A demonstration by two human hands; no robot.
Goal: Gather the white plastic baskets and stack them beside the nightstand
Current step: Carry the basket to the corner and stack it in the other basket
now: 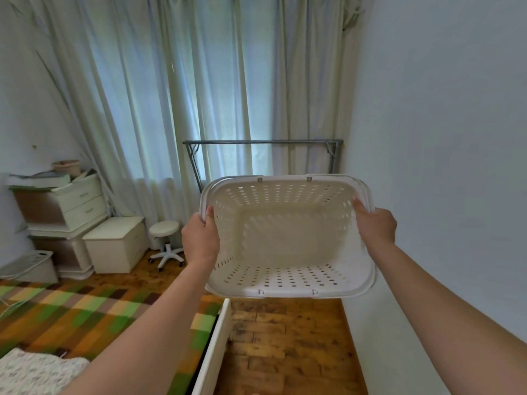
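White perforated plastic basket (288, 240) held aloft, your left hand (199, 240) and right hand (375, 225) clasping side rims for level carry; nightstand (68, 206) at ten o'clock.

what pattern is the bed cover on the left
A check of green, orange, yellow and brown squares on the bed cover, seen best in the head view, the only one.

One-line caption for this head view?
Both hands, left and right, hold an empty white basket by its rim above the wood floor.

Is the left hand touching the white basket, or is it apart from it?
Touching. The head view shows the left hand closed over the white basket rim, thumb inside the wall.
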